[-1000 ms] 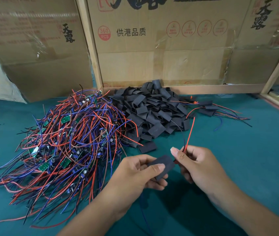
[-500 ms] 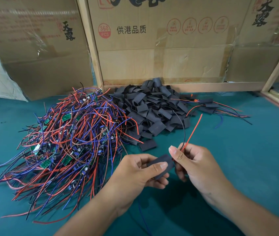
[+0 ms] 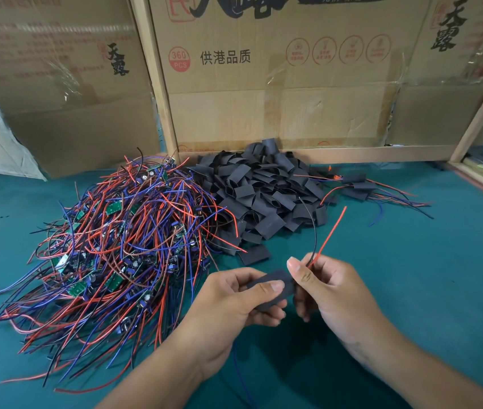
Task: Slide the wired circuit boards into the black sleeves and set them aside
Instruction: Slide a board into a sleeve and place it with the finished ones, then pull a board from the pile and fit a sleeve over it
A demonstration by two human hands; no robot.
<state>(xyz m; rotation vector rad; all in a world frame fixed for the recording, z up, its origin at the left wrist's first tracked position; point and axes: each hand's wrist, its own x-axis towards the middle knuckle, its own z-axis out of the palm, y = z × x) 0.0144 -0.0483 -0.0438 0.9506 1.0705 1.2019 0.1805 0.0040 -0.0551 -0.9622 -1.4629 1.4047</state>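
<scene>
I pinch the sleeve (image 3: 272, 289) flat in my left hand (image 3: 234, 302) to steady its mouth, while my right hand (image 3: 331, 293) nips the red wire (image 3: 330, 234) and black wire (image 3: 312, 224) leaving its far end, board unseen, probably inside; the carton (image 3: 278, 69) behind reads "360 PCS" and "供港品质".

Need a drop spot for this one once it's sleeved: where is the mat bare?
Bare green mat lies right of the right hand, below the finished sleeved boards. The left is crowded by the wired board heap; the centre back by the black sleeve pile.
</scene>
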